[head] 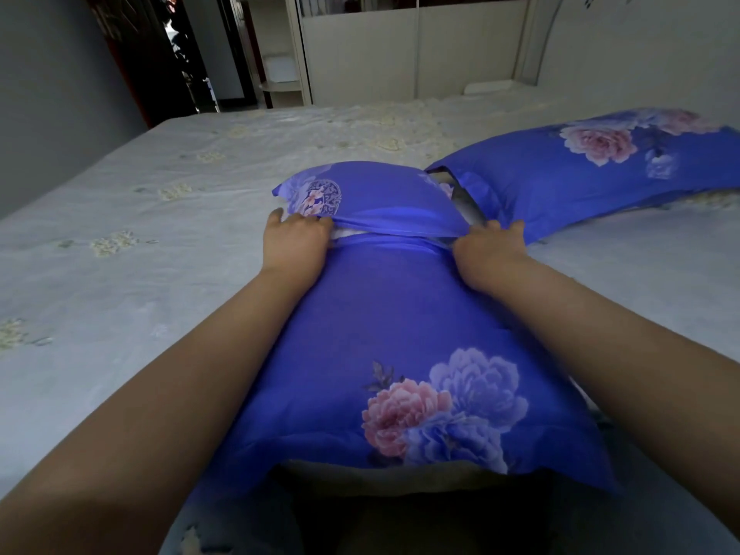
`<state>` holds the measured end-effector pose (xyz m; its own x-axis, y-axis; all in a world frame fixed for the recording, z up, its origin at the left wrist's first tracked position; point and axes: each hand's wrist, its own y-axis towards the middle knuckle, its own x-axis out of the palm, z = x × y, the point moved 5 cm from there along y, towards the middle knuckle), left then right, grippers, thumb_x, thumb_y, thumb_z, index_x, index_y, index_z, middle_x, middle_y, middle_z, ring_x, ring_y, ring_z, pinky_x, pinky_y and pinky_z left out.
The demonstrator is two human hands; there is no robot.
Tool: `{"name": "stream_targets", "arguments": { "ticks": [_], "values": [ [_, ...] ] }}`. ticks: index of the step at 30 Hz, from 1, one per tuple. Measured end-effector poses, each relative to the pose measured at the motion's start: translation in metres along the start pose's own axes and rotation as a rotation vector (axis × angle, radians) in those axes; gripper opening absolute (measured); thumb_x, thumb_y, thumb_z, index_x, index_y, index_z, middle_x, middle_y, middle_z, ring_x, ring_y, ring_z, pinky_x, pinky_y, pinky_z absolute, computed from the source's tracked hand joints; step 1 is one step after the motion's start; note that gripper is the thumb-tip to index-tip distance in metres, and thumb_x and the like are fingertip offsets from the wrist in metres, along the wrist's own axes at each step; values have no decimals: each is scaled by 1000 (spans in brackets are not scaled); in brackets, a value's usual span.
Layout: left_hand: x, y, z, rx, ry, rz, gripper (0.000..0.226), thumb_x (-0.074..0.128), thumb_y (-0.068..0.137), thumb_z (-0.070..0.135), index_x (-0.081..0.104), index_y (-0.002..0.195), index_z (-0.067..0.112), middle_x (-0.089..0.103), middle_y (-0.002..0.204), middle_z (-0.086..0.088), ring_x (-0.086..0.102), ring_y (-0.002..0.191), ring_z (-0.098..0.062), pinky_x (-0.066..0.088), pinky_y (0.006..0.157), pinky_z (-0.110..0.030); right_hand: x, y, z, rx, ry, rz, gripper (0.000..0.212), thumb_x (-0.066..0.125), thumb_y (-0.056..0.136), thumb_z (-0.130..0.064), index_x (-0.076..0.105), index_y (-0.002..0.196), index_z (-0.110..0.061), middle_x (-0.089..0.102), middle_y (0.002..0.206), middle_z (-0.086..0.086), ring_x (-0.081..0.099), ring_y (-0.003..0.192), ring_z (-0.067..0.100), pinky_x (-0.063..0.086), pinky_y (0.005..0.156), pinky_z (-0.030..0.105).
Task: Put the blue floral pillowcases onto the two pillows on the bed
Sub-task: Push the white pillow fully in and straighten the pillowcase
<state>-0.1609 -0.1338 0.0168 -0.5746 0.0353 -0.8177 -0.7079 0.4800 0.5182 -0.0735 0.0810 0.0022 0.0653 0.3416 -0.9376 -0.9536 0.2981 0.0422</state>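
Note:
A pillow in a blue floral pillowcase [384, 314] lies lengthwise on the bed in front of me. Its far end flap [372, 198] is folded over, and a strip of white pillow [352, 233] shows in the gap beneath it. My left hand [294, 244] grips the fabric at the left side of that opening. My right hand [488, 248] grips it at the right side. A second pillow in a blue floral pillowcase [580, 170] lies to the far right, its open end towards the first pillow.
The bed [160, 218] has a pale sheet with faint cream flower prints. A white wardrobe [400, 54] and open shelves [280, 54] stand beyond the far edge. A dark doorway [176, 54] is at the back left, the headboard [640, 42] at the back right.

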Motion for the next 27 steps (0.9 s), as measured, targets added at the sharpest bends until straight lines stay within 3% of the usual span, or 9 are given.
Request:
{"name": "stream_targets", "arguments": {
  "ticks": [3, 6, 9, 11, 13, 15, 18, 22, 27],
  "values": [
    [3, -3, -9, -41, 71, -82, 16, 53, 79, 2, 65, 88, 7, 68, 86, -14, 61, 89, -32, 34, 100, -44, -5, 5, 10, 70, 42, 77, 25, 48, 88, -10, 62, 108, -14, 63, 109, 8, 54, 107, 29, 24, 108, 54],
    [-6, -7, -17, -48, 155, 53, 16, 69, 56, 3, 58, 67, 9, 60, 56, -9, 57, 53, -27, 45, 60, -30, 5, 13, 27, 144, 179, 405, 19, 53, 84, -6, 64, 99, -2, 63, 100, 17, 56, 98, 34, 33, 97, 47],
    [10, -18, -15, -31, 103, 106, 22, 72, 61, 5, 55, 74, 8, 57, 62, -10, 54, 53, -30, 39, 47, -30, 33, 9, 29, 173, 196, 469, 20, 71, 74, -10, 62, 88, 1, 61, 84, 18, 60, 79, 35, 46, 71, 39],
    [17, -26, -13, -92, -76, 91, 21, 67, 72, 3, 54, 89, 4, 56, 80, -17, 55, 61, -36, 40, 46, -37, 47, 1, 29, 158, 194, 554, 31, 80, 65, -12, 55, 81, -4, 58, 74, 15, 59, 65, 31, 44, 56, 32],
    [22, -31, -16, -225, -293, 89, 22, 56, 83, 6, 50, 104, 3, 50, 101, -20, 55, 67, -41, 36, 48, -42, 51, -6, 32, 118, 263, 667, 33, 78, 69, -11, 50, 85, -4, 55, 75, 16, 58, 65, 33, 45, 56, 36],
    [23, -37, -24, -363, -469, 60, 25, 51, 89, 15, 45, 112, 10, 48, 110, -17, 55, 71, -41, 35, 54, -39, 50, -9, 37, 122, 467, 717, 35, 71, 77, -13, 53, 104, -1, 54, 89, 21, 58, 75, 39, 46, 62, 44],
    [25, -37, -30, -450, -467, -79, 13, 49, 87, 21, 51, 99, 16, 60, 101, -15, 57, 86, -38, 37, 64, -34, 40, -3, 38, 189, 667, 638, 68, 66, 81, -18, 34, 141, -17, 45, 114, 19, 53, 85, 37, 43, 61, 40],
    [13, -41, -33, -443, -420, -4, 10, 46, 85, 10, 56, 83, 10, 61, 92, -17, 57, 84, -38, 32, 61, -33, 36, 13, 37, 246, 738, 279, 31, 48, 90, -20, 49, 119, -12, 58, 115, 16, 58, 97, 36, 39, 71, 36],
    [5, -58, -36, -310, -495, 292, 14, 48, 76, 1, 42, 69, 13, 51, 80, -13, 50, 65, -37, 30, 49, -34, 38, -19, 48, 377, 881, 578, 22, 44, 86, -9, 44, 108, -9, 53, 74, 11, 57, 73, 38, 29, 60, 34]
  ]
}}
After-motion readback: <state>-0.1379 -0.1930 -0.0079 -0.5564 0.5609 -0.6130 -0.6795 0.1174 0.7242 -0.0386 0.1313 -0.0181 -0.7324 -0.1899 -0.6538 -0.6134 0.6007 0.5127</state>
